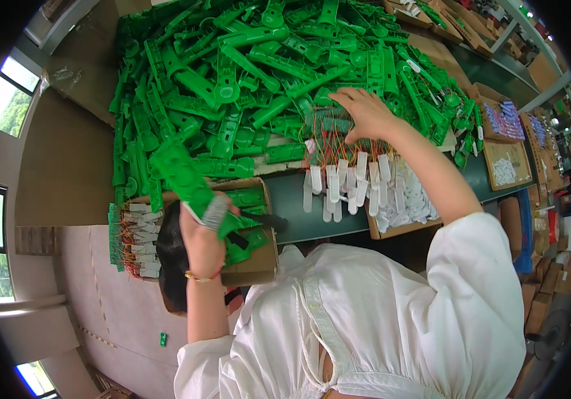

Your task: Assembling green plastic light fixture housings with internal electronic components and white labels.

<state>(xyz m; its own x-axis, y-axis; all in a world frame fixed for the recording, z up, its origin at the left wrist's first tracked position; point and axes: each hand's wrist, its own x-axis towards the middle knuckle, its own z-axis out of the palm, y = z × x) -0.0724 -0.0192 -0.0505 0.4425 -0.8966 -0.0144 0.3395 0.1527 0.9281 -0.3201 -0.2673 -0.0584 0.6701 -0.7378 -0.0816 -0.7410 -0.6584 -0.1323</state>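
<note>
My left hand (203, 245) is closed around the lower end of a long green plastic casing (180, 174), slightly blurred, held over a cardboard box. A pale ribbed piece (215, 213) shows at its fingers; I cannot tell whether it is worn or held. My right hand (368, 118) reaches out, thumb and fingers spread, over a row of small green circuit boards (332, 124) with red and yellow wires. White plastic tabs (362, 179) hang from those wires over the bench edge. Whether the fingertips touch the boards is unclear.
A large heap of green casings (232, 73) covers the far bench. Near me stands the cardboard box (269, 256) with green pieces inside. More wired boards (140, 241) hang at the left beside a black item (172, 256). Loose white parts (408, 199) fill a tray at the right.
</note>
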